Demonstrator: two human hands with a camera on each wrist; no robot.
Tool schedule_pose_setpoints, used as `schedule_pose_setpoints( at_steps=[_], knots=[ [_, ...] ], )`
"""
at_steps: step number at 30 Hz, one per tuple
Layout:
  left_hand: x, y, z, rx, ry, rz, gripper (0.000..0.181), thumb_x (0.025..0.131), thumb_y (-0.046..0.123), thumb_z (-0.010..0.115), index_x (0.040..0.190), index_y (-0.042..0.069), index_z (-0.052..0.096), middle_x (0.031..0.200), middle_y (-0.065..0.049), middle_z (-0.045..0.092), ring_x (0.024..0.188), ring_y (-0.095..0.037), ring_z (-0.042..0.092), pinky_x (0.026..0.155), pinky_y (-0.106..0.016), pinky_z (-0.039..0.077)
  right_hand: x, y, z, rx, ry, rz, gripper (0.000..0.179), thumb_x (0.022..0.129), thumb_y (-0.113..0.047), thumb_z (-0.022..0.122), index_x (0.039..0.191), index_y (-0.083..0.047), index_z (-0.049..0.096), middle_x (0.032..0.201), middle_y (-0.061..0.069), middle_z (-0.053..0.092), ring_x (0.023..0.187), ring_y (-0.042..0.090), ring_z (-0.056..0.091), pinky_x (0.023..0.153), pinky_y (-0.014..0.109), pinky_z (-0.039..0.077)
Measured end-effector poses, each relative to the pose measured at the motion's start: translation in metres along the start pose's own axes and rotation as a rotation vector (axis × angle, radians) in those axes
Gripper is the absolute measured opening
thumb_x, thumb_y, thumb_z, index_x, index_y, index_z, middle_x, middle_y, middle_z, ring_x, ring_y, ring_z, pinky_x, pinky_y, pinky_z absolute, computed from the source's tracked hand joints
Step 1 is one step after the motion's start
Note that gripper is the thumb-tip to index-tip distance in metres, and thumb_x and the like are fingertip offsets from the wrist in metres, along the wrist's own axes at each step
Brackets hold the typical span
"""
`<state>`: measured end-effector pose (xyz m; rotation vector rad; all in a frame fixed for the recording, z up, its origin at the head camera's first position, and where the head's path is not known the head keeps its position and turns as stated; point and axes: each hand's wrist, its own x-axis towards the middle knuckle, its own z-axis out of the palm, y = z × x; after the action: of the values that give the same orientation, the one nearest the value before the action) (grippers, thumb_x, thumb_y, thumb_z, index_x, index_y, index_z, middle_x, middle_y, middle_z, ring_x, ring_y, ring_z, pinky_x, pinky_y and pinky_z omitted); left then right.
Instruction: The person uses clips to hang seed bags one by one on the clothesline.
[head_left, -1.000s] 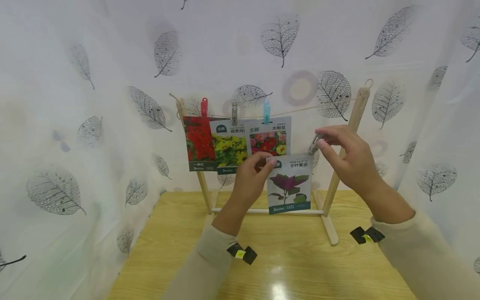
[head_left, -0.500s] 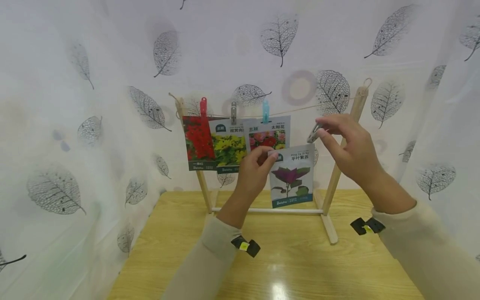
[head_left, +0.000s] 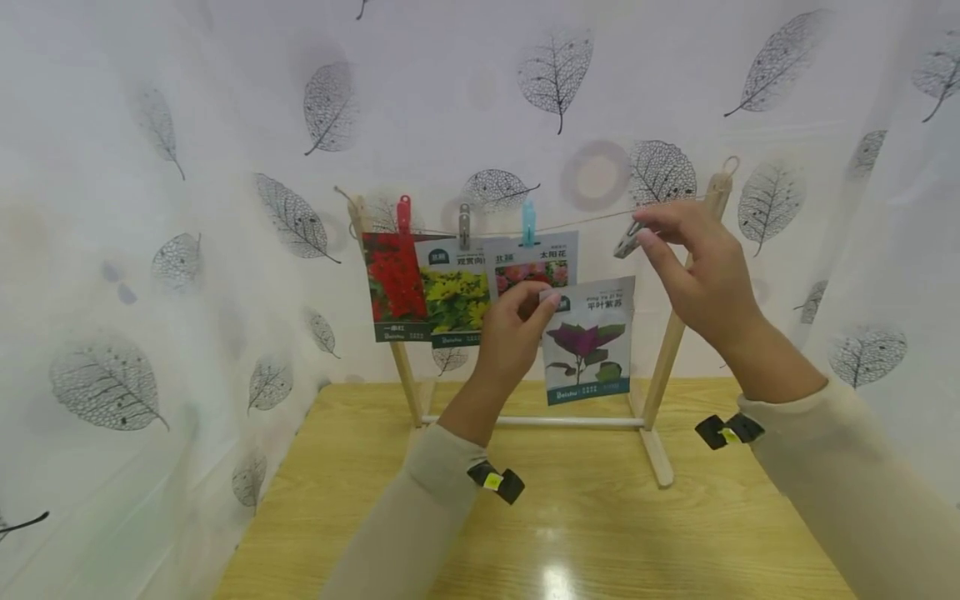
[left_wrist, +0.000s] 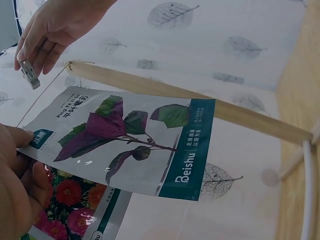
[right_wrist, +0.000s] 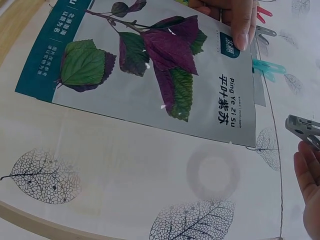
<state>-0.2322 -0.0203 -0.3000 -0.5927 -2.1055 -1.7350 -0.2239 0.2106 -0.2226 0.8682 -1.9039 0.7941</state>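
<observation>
My left hand [head_left: 513, 333] pinches the upper left corner of a seed packet [head_left: 588, 343] with a purple-and-green leafy plant on it. The packet hangs upright in front of the line, its top edge below the string [head_left: 592, 221]. To its upper right, my right hand [head_left: 705, 279] pinches a grey clothespin [head_left: 628, 240] by its handle end, close to the string. Clothespin and packet are apart, as the left wrist view also shows with the clothespin [left_wrist: 30, 75] beyond the packet [left_wrist: 165, 155]. My left fingers are partly hidden behind the packet in the right wrist view.
Three packets hang at the left: red flowers [head_left: 393, 287] under a red clothespin [head_left: 404, 214], yellow flowers [head_left: 453, 292] under a grey one, pink flowers [head_left: 555, 250] under a blue one. A wooden frame [head_left: 667, 367] carries the string, standing on the table [head_left: 360, 500] before a leaf-print curtain [head_left: 225, 100].
My left hand has raised the leafy packet and shifted it slightly right. The right hand has lifted the clothespin away from the packet's top edge, up towards the string.
</observation>
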Motion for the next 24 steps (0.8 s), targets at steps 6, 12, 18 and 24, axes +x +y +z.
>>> schedule_pose_setpoints(
  at_steps=[6,12,18,24],
  knots=[
    [0.004,0.0,0.003,-0.006,0.019,-0.01,0.022,0.1,0.029,0.065,0.113,0.012,0.069,0.086,-0.002,0.063,0.072,-0.012,0.052,0.061,-0.023,0.044,0.009,0.0,-0.001,-0.013,0.002,0.005,0.029,0.099,0.002,0.058,0.127,0.001,0.062,0.123,0.019,0.063,0.111,0.003,0.057,0.104,0.012,0.044],
    [0.009,0.002,0.006,-0.01,0.047,0.006,0.022,0.1,0.028,0.065,0.112,0.011,0.069,0.095,-0.005,0.068,0.078,-0.009,0.057,0.066,-0.021,0.047,0.02,0.004,-0.001,-0.016,0.0,-0.008,0.026,0.1,0.0,0.057,0.125,0.003,0.062,0.123,0.02,0.063,0.112,-0.003,0.053,0.104,0.012,0.043],
    [0.013,0.002,0.011,-0.031,0.089,0.019,0.023,0.099,0.026,0.066,0.111,0.007,0.07,0.095,-0.008,0.069,0.077,-0.008,0.057,0.066,-0.021,0.048,0.029,0.005,0.0,0.003,0.013,-0.021,0.025,0.1,0.001,0.056,0.124,0.003,0.063,0.12,0.02,0.063,0.11,-0.002,0.051,0.102,0.012,0.043],
    [0.016,0.002,0.014,-0.043,0.123,0.024,0.021,0.099,0.025,0.067,0.111,0.008,0.07,0.096,-0.006,0.07,0.076,-0.009,0.057,0.065,-0.021,0.048,0.037,0.008,0.0,-0.026,-0.015,-0.038,0.025,0.102,-0.002,0.053,0.126,0.003,0.061,0.123,0.02,0.062,0.118,0.01,0.054,0.104,0.013,0.042]
  ],
)
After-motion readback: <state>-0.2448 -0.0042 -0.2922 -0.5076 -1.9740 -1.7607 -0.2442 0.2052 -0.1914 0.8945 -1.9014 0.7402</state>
